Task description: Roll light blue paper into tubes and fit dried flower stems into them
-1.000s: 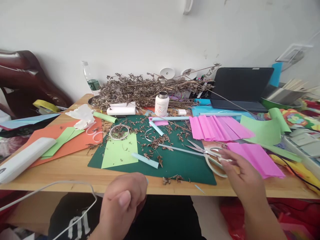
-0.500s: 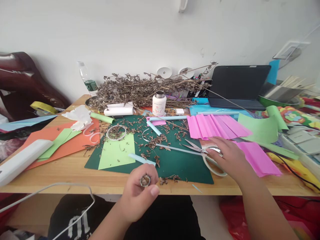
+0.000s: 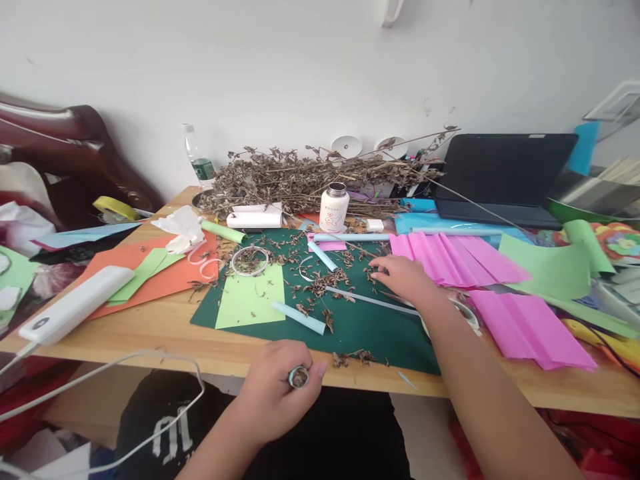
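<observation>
Nearest: left hand wrapped firmly round pale-blue paper tube at table's front edge, open end showing dried leaf bits inside. Beyond: right hand over green cutting mat, near scattered dried leaves; couldn't tell whether fingertips pinched any. Farther: white bottle stood uncapped before dried plant stems.

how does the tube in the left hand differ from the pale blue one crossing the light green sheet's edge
The held tube points its end at the camera, brown plant bits inside; the lying tube lies across the edge of the light green sheet. The held tube is mostly hidden by the left hand; the lying tube shows its length. Both look bluish.
</observation>
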Demonstrator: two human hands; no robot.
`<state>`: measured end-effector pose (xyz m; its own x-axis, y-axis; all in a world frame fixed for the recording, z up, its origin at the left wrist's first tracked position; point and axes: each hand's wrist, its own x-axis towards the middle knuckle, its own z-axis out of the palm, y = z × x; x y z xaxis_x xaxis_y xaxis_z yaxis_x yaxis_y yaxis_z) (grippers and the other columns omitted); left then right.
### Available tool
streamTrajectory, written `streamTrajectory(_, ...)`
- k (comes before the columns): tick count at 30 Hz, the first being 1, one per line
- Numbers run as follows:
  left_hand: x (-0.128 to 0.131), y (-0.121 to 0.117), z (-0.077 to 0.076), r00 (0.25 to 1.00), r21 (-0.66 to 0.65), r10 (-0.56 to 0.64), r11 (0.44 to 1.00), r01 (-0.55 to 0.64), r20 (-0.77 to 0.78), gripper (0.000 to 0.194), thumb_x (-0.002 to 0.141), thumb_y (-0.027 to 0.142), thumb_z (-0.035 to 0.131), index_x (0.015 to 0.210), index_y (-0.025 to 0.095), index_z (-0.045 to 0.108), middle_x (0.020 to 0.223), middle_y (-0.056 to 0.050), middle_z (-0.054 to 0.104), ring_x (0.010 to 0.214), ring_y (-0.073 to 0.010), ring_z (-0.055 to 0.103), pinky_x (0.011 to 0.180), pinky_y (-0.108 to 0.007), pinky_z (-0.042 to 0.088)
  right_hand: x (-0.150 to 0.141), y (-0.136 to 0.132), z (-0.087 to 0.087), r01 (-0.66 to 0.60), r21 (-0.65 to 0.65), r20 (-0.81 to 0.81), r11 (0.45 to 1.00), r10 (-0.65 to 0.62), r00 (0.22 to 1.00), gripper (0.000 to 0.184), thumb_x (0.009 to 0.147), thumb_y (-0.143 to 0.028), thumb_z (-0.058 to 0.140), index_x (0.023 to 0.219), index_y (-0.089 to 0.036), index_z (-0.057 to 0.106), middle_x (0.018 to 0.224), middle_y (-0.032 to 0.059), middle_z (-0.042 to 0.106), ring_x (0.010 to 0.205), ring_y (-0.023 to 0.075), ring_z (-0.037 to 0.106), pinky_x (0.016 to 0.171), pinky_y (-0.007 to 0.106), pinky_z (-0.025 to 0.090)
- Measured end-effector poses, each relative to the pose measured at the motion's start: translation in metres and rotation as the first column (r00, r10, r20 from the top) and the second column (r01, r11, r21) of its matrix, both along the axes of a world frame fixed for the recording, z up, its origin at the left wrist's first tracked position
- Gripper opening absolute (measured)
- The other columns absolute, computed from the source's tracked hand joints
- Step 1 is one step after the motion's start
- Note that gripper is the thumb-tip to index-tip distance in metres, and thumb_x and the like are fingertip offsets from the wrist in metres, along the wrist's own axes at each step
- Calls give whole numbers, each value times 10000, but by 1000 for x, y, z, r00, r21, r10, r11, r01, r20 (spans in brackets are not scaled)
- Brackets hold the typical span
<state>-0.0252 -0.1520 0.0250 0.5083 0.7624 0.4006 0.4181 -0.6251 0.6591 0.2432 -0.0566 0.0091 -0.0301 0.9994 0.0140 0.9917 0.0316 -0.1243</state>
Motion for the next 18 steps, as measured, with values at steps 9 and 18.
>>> streamTrajectory(9,4,0,-3,992,-212,33,977,-6,123,298,767,238,428,505,168,305,445,42,321,439,-71,311,447,-208,252,-8,9,-12,-75,-65,39,995,78,996,144,735,-192,452,759,-216,592,821,40,627,737,179,555,555,260,342)
streamTrajectory(18,10,4,-20,872,-500,186,863,75,452,348,732,347,498,494,164,322,462,51,256,464,-69,259,447,-222,220,-3,7,-16,-18,-30,-48,999,17,999,140,709,-170,450,716,-212,584,800,34,631,758,190,547,556,264,351)
